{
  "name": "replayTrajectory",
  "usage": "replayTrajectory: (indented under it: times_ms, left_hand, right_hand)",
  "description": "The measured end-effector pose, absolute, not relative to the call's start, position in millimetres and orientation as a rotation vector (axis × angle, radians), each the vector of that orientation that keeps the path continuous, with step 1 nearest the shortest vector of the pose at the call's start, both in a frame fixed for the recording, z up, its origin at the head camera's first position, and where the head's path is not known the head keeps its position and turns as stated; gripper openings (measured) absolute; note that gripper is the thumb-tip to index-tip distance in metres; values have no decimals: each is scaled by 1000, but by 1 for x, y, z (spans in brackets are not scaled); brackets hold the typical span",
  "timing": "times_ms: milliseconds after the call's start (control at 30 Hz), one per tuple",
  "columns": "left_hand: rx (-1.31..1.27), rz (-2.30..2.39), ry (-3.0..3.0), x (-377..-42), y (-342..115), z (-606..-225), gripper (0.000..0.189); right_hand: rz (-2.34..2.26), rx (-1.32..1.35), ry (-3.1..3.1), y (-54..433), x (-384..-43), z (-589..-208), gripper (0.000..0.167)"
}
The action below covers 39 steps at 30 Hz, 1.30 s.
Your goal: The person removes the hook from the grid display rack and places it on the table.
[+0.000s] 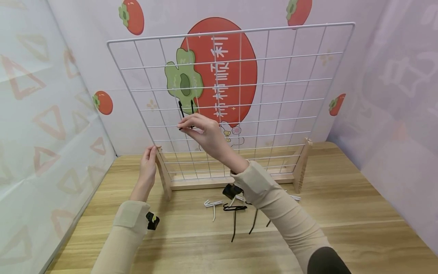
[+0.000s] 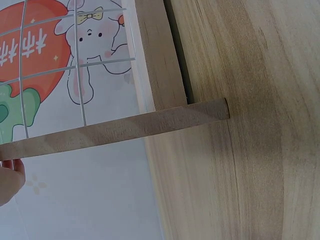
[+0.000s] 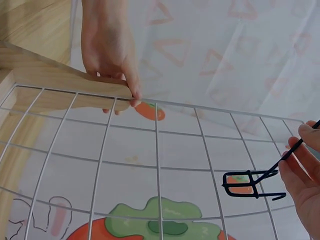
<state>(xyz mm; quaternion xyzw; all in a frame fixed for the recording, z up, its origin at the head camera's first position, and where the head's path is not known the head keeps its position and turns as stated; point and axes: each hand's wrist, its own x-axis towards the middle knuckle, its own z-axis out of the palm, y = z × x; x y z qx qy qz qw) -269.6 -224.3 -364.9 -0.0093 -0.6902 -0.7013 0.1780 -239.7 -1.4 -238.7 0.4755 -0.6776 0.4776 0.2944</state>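
My right hand (image 1: 208, 135) pinches the stem of a black wire hook (image 3: 254, 184) between thumb and fingers. In the right wrist view, the hook's looped end and two bent prongs overlap the white wire grid panel (image 3: 158, 175). In the head view the prongs point upward in front of the panel's left part. My left hand (image 1: 148, 169) grips the top of the left wooden upright (image 1: 163, 173) of the stand that holds the panel. The left wrist view shows only its fingers (image 2: 19, 167) at that upright's end.
Several loose hooks lie on the wooden table before the stand, among them a black hook (image 1: 234, 220) and a white hook (image 1: 213, 205); my right sleeve (image 1: 273, 198) partly covers the group. The right upright (image 1: 302, 167) supports the panel's other side. A printed backdrop (image 1: 99, 49) stands close behind.
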Motion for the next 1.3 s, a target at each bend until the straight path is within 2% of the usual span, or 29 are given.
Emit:
replayTrajectory:
  times_ms: [133, 367, 667, 833, 967, 1167, 1300]
  left_hand:
    - [-18, -1985, -1952, -270, -224, -365, 15]
    - [-5, -1971, -1964, -271, -224, -365, 26]
    - [4, -1981, -1960, -269, -224, -364, 13]
    - [-34, -1955, -1954, -270, -224, -367, 29]
    - [-158, -1966, -1888, -271, -227, -373, 39]
    - [-53, -1942, -1942, -272, -226, -369, 40]
    - [12, -1973, -1951, -271, -224, -366, 31]
  right_hand:
    - [1271, 1288, -1777, -1, -239, -239, 10]
    - [1242, 1312, -1759, 3, -235, -241, 11]
    - [1215, 1345, -1777, 9, -230, -247, 14]
    - [1235, 1363, -1757, 11, -227, -252, 14]
    - [1233, 1361, -1767, 13, -225, -255, 15]
    - [1225, 1355, -1800, 16, -223, -260, 15]
    - [1226, 1334, -1825, 18, -220, -263, 15]
